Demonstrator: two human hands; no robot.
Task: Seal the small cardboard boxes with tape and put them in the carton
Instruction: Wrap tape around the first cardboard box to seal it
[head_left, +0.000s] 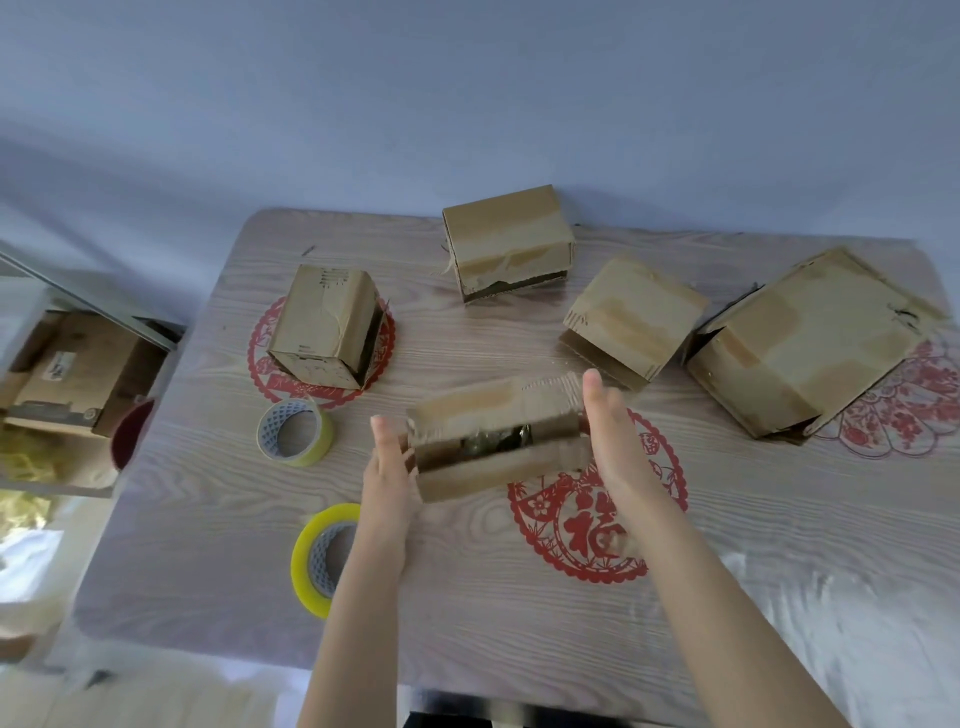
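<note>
A small cardboard box (498, 434) sits in the middle of the wooden table (467, 597), its top flaps slightly apart with a dark gap showing. My left hand (387, 467) presses flat against its left end and my right hand (610, 436) against its right end. Three more small boxes stand behind: one at the left (324, 327), one at the back (506, 239), one to the right (631, 319). A larger box (800, 343) lies at the far right. Two yellow tape rolls lie to the left: one (295, 431) near the box, one (322, 558) beside my left forearm.
Red paper-cut decorations (597, 525) lie flat on the table under the boxes. Off the table's left edge, an open carton (78, 374) sits on a lower shelf, with a dark red cup (130, 431) beside it. A pale wall stands behind the table.
</note>
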